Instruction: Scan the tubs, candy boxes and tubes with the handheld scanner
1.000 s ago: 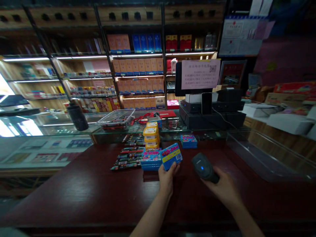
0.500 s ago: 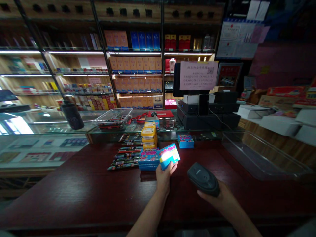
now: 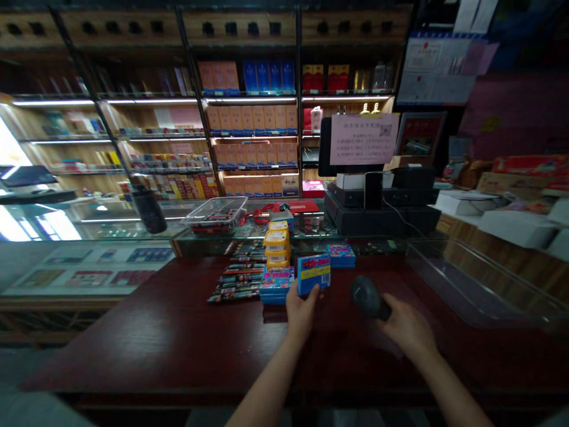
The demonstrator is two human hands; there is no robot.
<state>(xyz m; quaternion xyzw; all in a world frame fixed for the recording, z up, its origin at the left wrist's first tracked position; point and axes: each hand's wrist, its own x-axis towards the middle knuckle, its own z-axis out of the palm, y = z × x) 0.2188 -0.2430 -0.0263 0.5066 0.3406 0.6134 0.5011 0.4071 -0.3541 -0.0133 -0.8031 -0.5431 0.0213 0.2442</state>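
Observation:
My left hand (image 3: 300,308) grips a small blue box (image 3: 313,274) with yellow and pink print, held upright above the dark red counter (image 3: 155,338). My right hand (image 3: 406,329) is wrapped round the handle of a black barcode scanner (image 3: 367,296), whose head points towards the box from the right. Just left of the held box lies a stack of similar blue boxes (image 3: 276,284). Behind that stands a pile of yellow tubs (image 3: 277,243), and another blue box stack (image 3: 341,255) sits further back.
Several long dark packets (image 3: 237,279) lie in rows left of the boxes. A register with a monitor and pink notice (image 3: 363,139) stands behind. A clear tray (image 3: 471,284) is at right, a clear lidded box (image 3: 216,213) and a black cup (image 3: 149,210) on the glass case.
The scanner's bright light on the box has gone out. The box is now held more upright and level, and the scanner has moved up, closer to it.

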